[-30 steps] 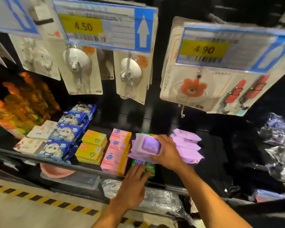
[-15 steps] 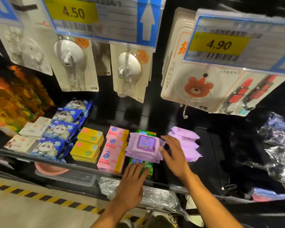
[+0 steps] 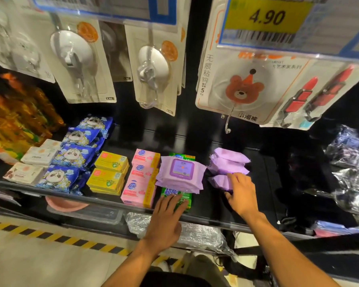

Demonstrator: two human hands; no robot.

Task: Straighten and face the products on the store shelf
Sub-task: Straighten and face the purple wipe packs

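A black shelf [image 3: 214,214] carries rows of packs. A stack of purple wipe packs [image 3: 181,172] with a lid label facing up lies on a green soap box [image 3: 175,195]. My left hand [image 3: 167,222] rests flat, fingers straight, on the front of that green box. To the right lies a looser pile of purple wipe packs [image 3: 228,162], label side down. My right hand [image 3: 239,193] touches the nearest pack of that pile with spread fingers; whether it grips the pack is unclear. Pink soap boxes [image 3: 140,183] and yellow soap boxes [image 3: 108,175] stand in rows to the left.
Blue panda packs [image 3: 71,160], pale soap bars [image 3: 31,162] and orange bags [image 3: 13,121] fill the shelf's left. Hook cards [image 3: 153,67] and price tags [image 3: 265,19] hang low overhead. Wrapped goods [image 3: 352,177] lie at right. Bare shelf shows right of the purple pile.
My right hand let go of the labelled purple stack, left on the green box, and moved right onto the other purple pile. My left hand slid forward onto the green box. The camera came closer.
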